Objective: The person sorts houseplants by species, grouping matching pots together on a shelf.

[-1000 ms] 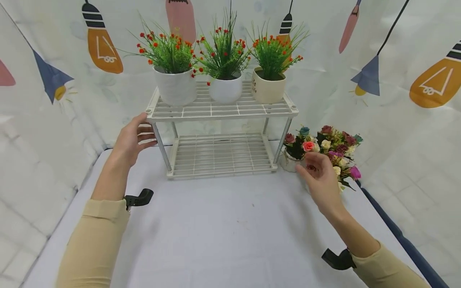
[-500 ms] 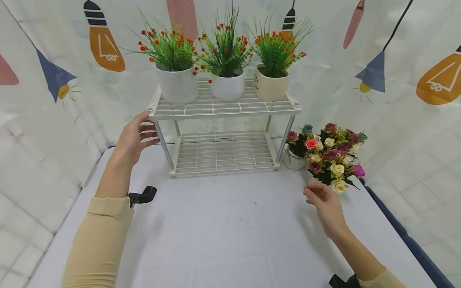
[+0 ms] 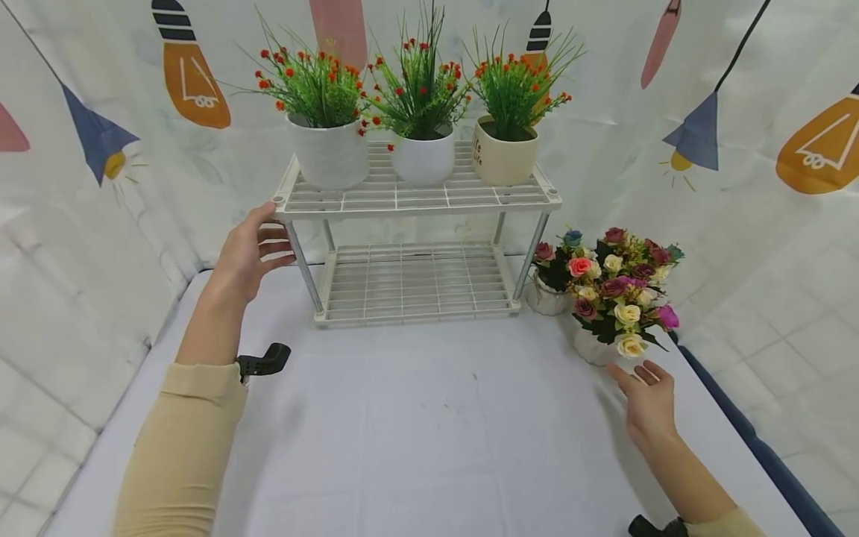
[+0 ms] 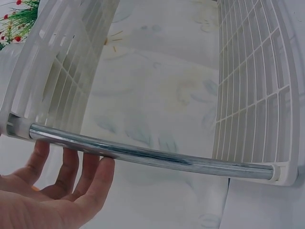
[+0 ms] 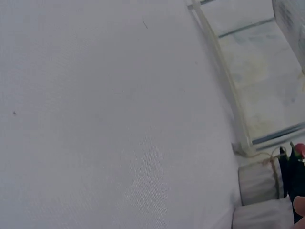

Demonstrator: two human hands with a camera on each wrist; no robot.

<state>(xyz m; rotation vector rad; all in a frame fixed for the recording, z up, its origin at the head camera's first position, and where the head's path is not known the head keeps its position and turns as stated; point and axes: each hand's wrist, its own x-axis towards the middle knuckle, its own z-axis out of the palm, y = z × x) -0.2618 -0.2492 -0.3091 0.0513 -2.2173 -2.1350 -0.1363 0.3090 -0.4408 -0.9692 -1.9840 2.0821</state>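
Note:
A white two-tier wire rack (image 3: 416, 200) stands at the back of the table. Its top shelf carries three pots of green plants with red buds: two white (image 3: 327, 155) (image 3: 423, 158) and one cream (image 3: 505, 154). The lower shelf (image 3: 416, 283) is bare. My left hand (image 3: 258, 245) is open beside the rack's front left chrome post (image 4: 143, 155), its straight fingers (image 4: 71, 169) at the post. My right hand (image 3: 644, 380) lies open on the cloth just in front of a white pot (image 3: 592, 349) of mixed roses (image 3: 620, 287), holding nothing.
A second small pot of roses (image 3: 546, 294) stands by the rack's right leg. A white cloth (image 3: 416, 418) covers the table, whose dark edge (image 3: 745, 440) runs along the right. Printed curtains close in the back and sides.
My right hand has drawn back from the roses toward me and to the right, settling low in front of their pot. The left hand has stayed by the rack's post.

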